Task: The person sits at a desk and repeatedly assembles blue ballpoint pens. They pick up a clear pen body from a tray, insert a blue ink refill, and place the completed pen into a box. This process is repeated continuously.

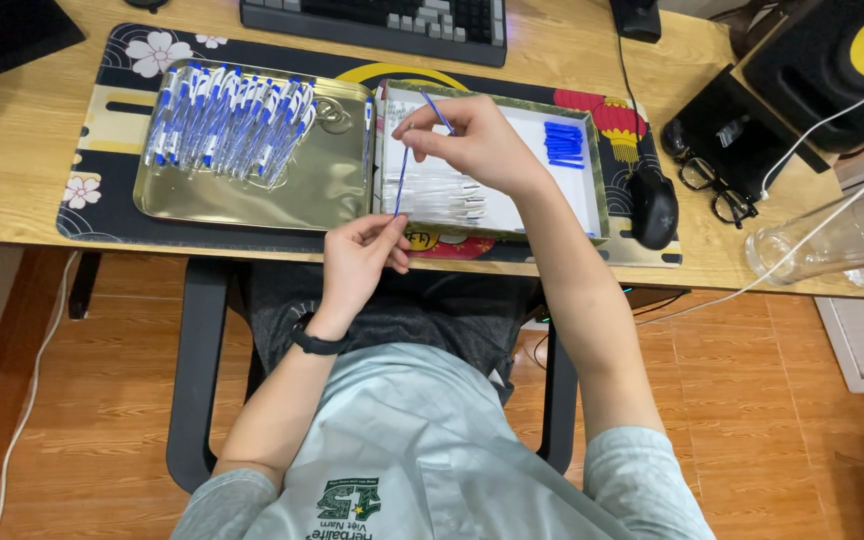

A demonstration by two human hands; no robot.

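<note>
Home desk workspace: keyboard (377,22), mouse (654,206), studio speaker (842,60) sitting on wooden desk (12,140); wood-plank floor (772,400) showing beneath.

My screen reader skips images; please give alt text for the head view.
A seated person's left hand and right hand hold thin blue pen refills over a white box, beside a metal tray of assembled pens.

Desk mat (102,150) on desk (12,130). On mat: metal tray (252,195) at left, holding assembled pens (227,120); box lid (592,190) just right of it, holding pen barrels (442,195) at left and pen caps (564,143) at right. Mouse (654,205) right of lid. Keyboard (377,25) behind.
</note>
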